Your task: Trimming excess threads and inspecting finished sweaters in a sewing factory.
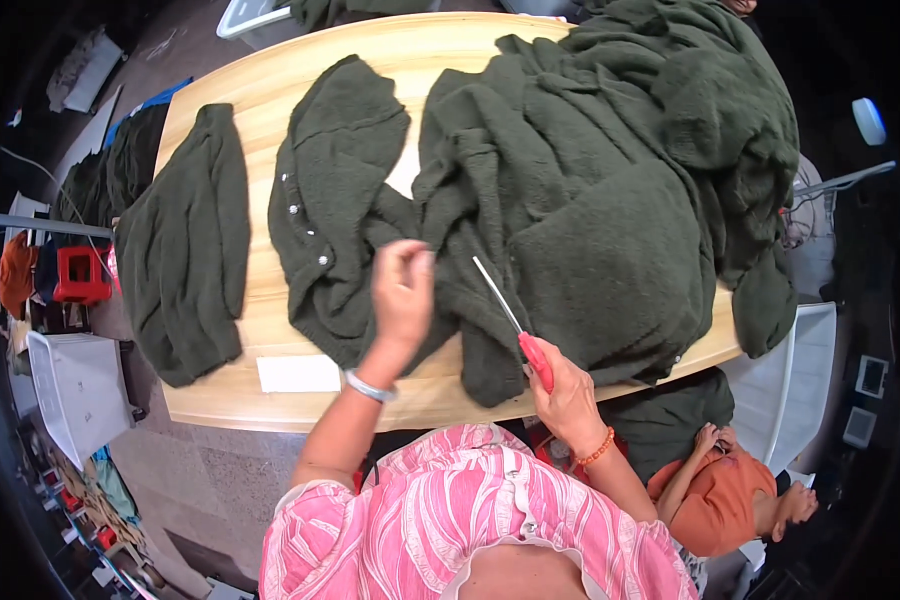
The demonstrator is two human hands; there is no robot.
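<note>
My right hand (567, 398) is closed round the red handle of a tool (532, 358) with a long, thin metal shaft or blade, too narrow to tell its kind. Its tip points up and left over the knitwear. Slightly blurred, my left hand (403, 300) hovers above a dark green cardigan (335, 190), its thumb and fingers curled together. Whether a thread or something small is pinched there does not show. Shiny buttons (293, 209) run along the cardigan's edge. To the right, a large heap of dark green knitted garments (610, 230) adjoins it.
On the wooden table (210, 408) lie another dark green knit (190, 240) at left and a white paper slip (298, 374). White bins (80, 380) stand at left and right. A person in orange (715, 505) sits at lower right. A red stool (82, 275) stands left.
</note>
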